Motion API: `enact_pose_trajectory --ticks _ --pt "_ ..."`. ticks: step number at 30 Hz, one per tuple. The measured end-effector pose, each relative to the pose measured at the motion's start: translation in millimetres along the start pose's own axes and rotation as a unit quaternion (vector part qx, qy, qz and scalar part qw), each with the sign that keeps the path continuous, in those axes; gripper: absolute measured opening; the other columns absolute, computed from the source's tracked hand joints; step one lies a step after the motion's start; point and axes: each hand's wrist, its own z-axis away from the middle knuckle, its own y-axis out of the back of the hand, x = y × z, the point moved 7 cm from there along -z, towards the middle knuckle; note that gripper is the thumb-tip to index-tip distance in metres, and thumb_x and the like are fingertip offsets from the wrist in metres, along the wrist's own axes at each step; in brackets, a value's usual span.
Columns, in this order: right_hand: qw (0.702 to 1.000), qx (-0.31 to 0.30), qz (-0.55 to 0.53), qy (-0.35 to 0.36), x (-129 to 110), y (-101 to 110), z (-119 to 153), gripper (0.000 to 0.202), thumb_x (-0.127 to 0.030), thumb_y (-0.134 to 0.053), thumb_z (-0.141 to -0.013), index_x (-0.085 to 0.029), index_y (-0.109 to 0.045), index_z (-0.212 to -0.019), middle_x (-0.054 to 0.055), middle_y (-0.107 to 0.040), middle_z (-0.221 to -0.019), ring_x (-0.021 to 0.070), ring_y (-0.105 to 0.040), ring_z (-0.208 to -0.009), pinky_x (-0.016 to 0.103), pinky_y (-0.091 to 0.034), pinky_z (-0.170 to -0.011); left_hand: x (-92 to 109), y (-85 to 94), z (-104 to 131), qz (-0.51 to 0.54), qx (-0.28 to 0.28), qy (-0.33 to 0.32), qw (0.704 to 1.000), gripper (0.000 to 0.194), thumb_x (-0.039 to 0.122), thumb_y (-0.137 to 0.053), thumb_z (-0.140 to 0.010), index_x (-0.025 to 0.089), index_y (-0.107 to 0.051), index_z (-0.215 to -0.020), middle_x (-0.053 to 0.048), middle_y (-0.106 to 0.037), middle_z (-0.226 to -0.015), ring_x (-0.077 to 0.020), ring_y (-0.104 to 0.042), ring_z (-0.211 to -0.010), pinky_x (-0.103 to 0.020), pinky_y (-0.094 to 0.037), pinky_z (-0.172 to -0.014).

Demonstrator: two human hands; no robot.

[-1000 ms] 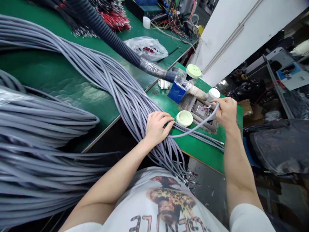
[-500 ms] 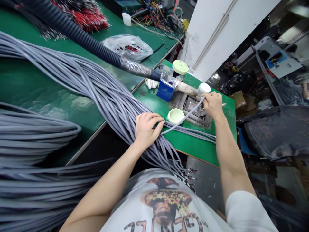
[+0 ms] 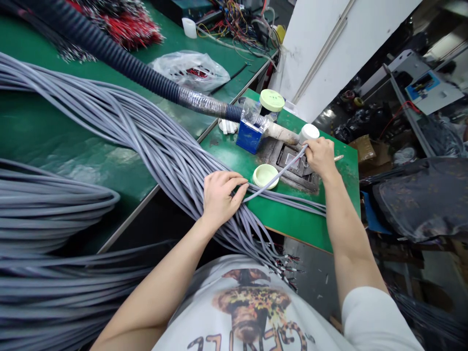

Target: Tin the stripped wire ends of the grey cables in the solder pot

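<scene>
My right hand (image 3: 321, 157) pinches one grey cable (image 3: 281, 171) close to its end, above a dark metal-framed pot (image 3: 288, 158) with a shiny middle. The fingers hide the cable's tip. My left hand (image 3: 223, 197) lies bent over the thick bundle of grey cables (image 3: 164, 131), its fingers curled on several of them. The held cable runs up from beside the left thumb. Under it stands an open round pale-green tub (image 3: 265, 176). Several other grey cables (image 3: 296, 201) lie along the front of the green board.
A black corrugated hose (image 3: 146, 73) ends over the pot, propped by a blue box (image 3: 249, 137). A white jar (image 3: 309, 132) and a green-lidded jar (image 3: 272, 100) stand behind. A pale stick end (image 3: 339, 157) shows beside the right hand. More coiled cable (image 3: 54, 204) lies left.
Both hands keep their holds. The view has shifted slightly, and the right hand with the cable end appears marginally further left.
</scene>
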Motion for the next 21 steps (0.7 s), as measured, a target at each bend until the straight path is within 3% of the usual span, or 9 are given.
enact_pose_trajectory --ticks 5,8,12,15,17,19,21 --pt "1.0 -0.016 0.006 -0.003 0 -9 -2 0.021 -0.024 -0.049 -0.085 -0.02 -0.069 -0.089 0.01 -0.062 -0.083 0.0275 -0.052 -0.089 0.044 -0.033 -0.083 0 -1.6 0 -0.003 -0.004 -0.001 1.0 0.01 0.03 -0.06 -0.086 0.026 -0.069 -0.09 -0.002 -0.071 -0.095 -0.0205 -0.06 -0.093 -0.042 -0.036 -0.091" --pt "1.0 -0.003 -0.009 0.004 -3 4 0 0.022 -0.025 -0.048 -0.087 -0.021 -0.069 -0.09 0.01 -0.062 -0.083 0.0273 -0.052 -0.089 0.045 -0.033 -0.084 -2 -3.7 -1 -0.002 -0.014 -0.002 1.0 0.011 0.03 -0.059 -0.087 0.026 -0.068 -0.091 -0.002 -0.071 -0.095 -0.0201 -0.06 -0.092 -0.042 -0.035 -0.092" --pt "0.997 0.052 -0.041 0.04 -30 60 20 0.026 -0.031 -0.044 -0.093 -0.024 -0.069 -0.096 0.009 -0.063 -0.089 0.0259 -0.054 -0.091 0.047 -0.035 -0.09 1 -0.6 -2 0.043 -0.021 0.007 0.999 0.012 0.03 -0.059 -0.088 0.024 -0.069 -0.09 -0.002 -0.072 -0.091 -0.0197 -0.062 -0.09 -0.043 -0.036 -0.093" --pt "0.989 0.071 -0.063 0.114 -73 105 54 0.021 -0.033 -0.049 -0.093 -0.029 -0.068 -0.101 0.006 -0.067 -0.099 0.0238 -0.056 -0.097 0.047 -0.035 -0.097 16 3.3 4 0.182 -0.032 0.043 0.982 0.015 0.031 -0.058 -0.088 0.022 -0.069 -0.089 -0.004 -0.072 -0.088 -0.0185 -0.062 -0.087 -0.037 -0.044 -0.084" --pt "0.973 0.056 -0.077 0.209 -110 120 85 0.019 -0.028 -0.055 -0.091 -0.034 -0.065 -0.107 0.0 -0.07 -0.109 0.022 -0.056 -0.103 0.048 -0.033 -0.102 33 -5.5 14 0.317 -0.092 0.087 0.94 0.023 0.037 -0.056 -0.089 0.019 -0.07 -0.087 -0.007 -0.071 -0.087 -0.0181 -0.062 -0.083 -0.033 -0.047 -0.078" --pt "0.948 0.057 -0.098 0.296 -140 127 116 0.025 -0.023 -0.06 -0.089 -0.032 -0.063 -0.113 -0.001 -0.068 -0.118 0.0202 -0.056 -0.108 0.048 -0.034 -0.105 53 -24.3 29 0.446 -0.192 0.148 0.862 0.038 0.046 -0.051 -0.09 0.014 -0.07 -0.081 -0.007 -0.069 -0.079 -0.0161 -0.061 -0.075 -0.029 -0.047 -0.071" --pt "0.933 0.03 -0.113 0.34 -159 122 143 0.029 -0.019 -0.057 -0.09 -0.027 -0.062 -0.117 0.001 -0.066 -0.124 0.0205 -0.054 -0.113 0.049 -0.032 -0.108 66 -40.5 46 0.531 -0.247 0.221 0.779 0.054 0.058 -0.045 -0.089 0.011 -0.066 -0.071 -0.004 -0.063 -0.065 -0.0118 -0.055 -0.061 -0.024 -0.044 -0.061"
